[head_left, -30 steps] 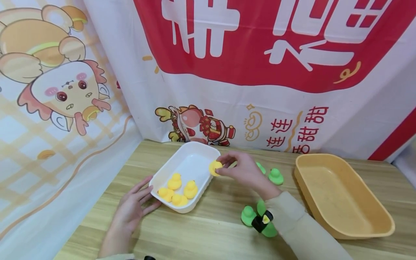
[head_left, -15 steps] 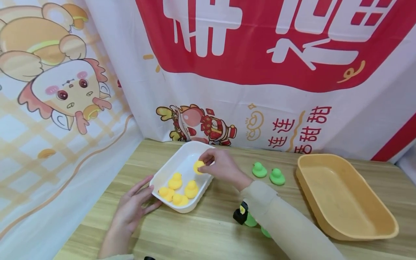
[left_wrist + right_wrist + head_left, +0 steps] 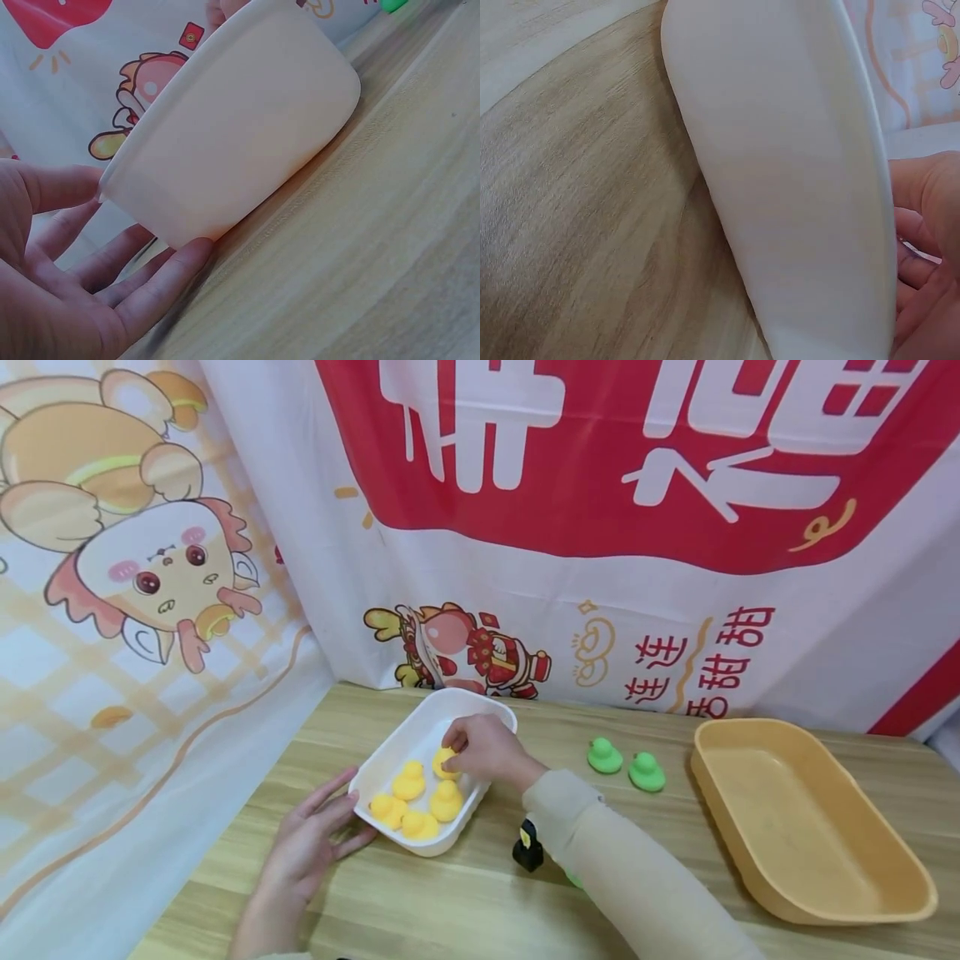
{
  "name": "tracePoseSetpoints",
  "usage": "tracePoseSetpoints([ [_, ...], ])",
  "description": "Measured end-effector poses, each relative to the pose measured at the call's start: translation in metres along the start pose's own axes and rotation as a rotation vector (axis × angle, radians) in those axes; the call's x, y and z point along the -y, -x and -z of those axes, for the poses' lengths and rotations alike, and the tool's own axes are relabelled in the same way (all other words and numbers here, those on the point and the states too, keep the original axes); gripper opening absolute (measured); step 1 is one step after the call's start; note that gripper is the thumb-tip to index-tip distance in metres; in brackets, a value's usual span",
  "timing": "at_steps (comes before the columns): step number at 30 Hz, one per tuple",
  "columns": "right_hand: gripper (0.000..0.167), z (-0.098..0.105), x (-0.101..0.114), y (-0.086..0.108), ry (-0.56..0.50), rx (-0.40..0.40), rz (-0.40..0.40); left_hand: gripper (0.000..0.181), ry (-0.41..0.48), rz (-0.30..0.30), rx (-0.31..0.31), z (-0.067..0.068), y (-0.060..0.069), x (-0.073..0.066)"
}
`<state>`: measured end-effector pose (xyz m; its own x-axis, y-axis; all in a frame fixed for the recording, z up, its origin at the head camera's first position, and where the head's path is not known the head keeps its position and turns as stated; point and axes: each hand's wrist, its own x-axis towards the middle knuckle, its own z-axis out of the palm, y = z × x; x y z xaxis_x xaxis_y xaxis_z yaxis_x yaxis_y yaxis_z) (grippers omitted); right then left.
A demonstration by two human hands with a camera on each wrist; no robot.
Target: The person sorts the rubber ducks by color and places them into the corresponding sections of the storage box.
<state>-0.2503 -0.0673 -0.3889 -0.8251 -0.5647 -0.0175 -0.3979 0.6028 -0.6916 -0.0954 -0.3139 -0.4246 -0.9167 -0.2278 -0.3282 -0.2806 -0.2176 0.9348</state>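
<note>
A white plastic basin [image 3: 405, 739] stands on the wooden table with several yellow rubber ducks [image 3: 408, 781] bunched at its near end. Over its inside, my right hand [image 3: 483, 750] pinches one more yellow rubber duck [image 3: 444, 763] low above the basin floor. In the right wrist view the basin wall [image 3: 787, 180] hides that duck, and only part of the right hand [image 3: 930, 232] shows behind the rim. My left hand [image 3: 311, 839] rests against the basin's near left corner. Its fingers [image 3: 161, 289] are spread and fairly straight, touching the wall and rim.
Two green rubber ducks [image 3: 647, 772] sit right of the basin. Another green piece [image 3: 573, 878] is mostly hidden under the right sleeve. At the far right stands a tan basin [image 3: 810, 827]. Printed cloth [image 3: 480, 552] hangs behind the table and along the left side.
My right hand has carried its yellow duck from the basin's right rim leftward and down inside, nearer the other ducks. Two green ducks are now uncovered. The left hand has stayed put.
</note>
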Motion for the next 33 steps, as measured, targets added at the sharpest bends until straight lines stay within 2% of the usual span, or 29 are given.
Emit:
tracePoseSetpoints([
  [10,0.024,-0.0033,-0.0025,0.0038,0.115,-0.014,-0.053,0.061,0.003,0.000,-0.001,-0.0043,0.0001,0.0031],
  [17,0.027,-0.0001,0.0002,0.0024,0.144,-0.021,-0.073,0.063,0.015,-0.012,0.019,-0.0048,-0.0005,0.0017],
  [19,0.029,0.0004,0.0010,0.0027,0.117,-0.018,-0.075,0.064,0.016,-0.013,0.017,-0.0039,-0.0006,0.0017],
  [26,0.029,0.0034,0.0005,0.0023,-0.108,-0.062,-0.008,0.063,0.011,-0.005,0.007,0.0019,-0.0006,0.0028],
  [33,0.025,0.0055,-0.0042,0.0032,-0.151,-0.071,-0.008,0.062,0.025,-0.001,0.018,0.0032,-0.0020,0.0036],
])
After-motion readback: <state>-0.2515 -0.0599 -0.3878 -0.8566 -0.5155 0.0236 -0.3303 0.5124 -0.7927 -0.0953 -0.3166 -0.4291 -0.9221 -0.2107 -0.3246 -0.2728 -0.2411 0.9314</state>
